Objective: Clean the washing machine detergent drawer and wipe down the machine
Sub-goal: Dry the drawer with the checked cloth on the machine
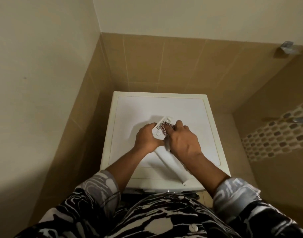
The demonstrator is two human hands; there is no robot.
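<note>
The white detergent drawer [171,164] lies slantwise on the white top of the washing machine [130,107], its front panel hanging over the near edge. My left hand [146,139] grips the drawer's far end from the left. My right hand [182,141] holds a red-and-white patterned cloth [165,128] pushed into the drawer's far compartments. Most of the cloth is hidden under that hand.
The machine stands in a narrow corner, with a plain wall close on the left and beige tiles behind. A mosaic tile strip [274,136] and a metal fitting [300,120] are on the right wall. A metal bracket [287,47] sits higher up.
</note>
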